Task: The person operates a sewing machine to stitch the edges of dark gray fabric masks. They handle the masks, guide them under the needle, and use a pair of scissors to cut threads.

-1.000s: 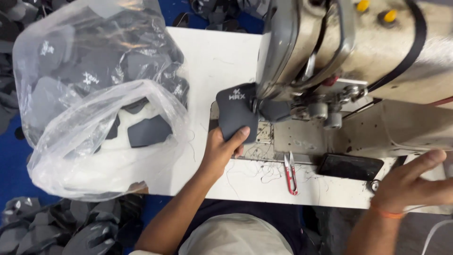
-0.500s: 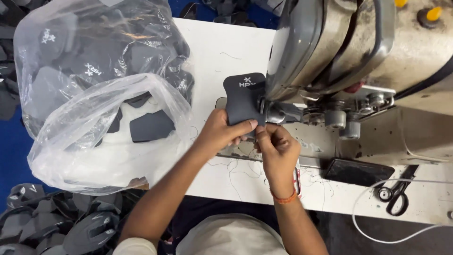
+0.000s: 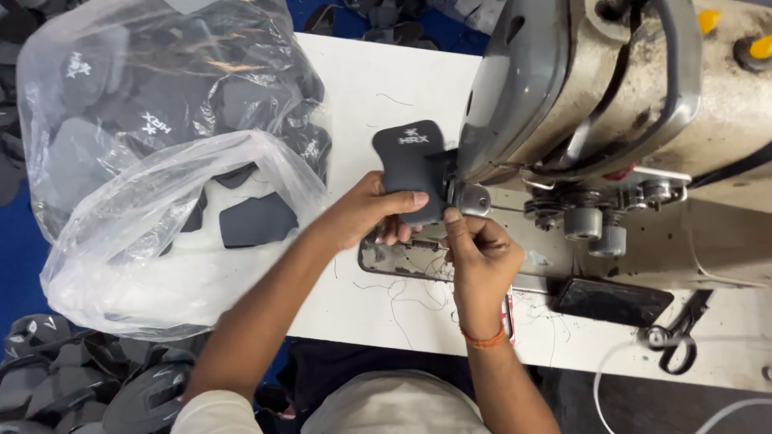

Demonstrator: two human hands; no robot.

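Workpiece: I see a dark grey, padded fabric piece with rounded corners and a small white logo (image 3: 412, 165), matte and slightly domed; it sits at 12 o'clock from my hands, its right edge tucked against the head of the machine.
Left hand: my left hand (image 3: 371, 210) comes in from 7 o'clock, forearm slanted up; thumb on top of the piece's lower edge, fingers curled beneath, pinching it.
Right hand: my right hand (image 3: 481, 255) rises from 6 o'clock, fingers bunched in a closed pinch at the piece's lower right corner; I cannot tell what they nip. An orange thread band (image 3: 485, 340) circles the wrist.
Machine: worn grey-and-cream metal sewing machine (image 3: 579, 104), scuffed, at 2 o'clock.
Bag: crinkled clear plastic bag of similar dark grey pieces (image 3: 161, 161), at 9 o'clock, mouth open.
Table: white tabletop (image 3: 386, 80), strewn with loose threads.
Phone: flat black phone (image 3: 611, 300), at 3 o'clock.
Scissors: black-handled scissors (image 3: 679, 337), beyond the phone at 4 o'clock.
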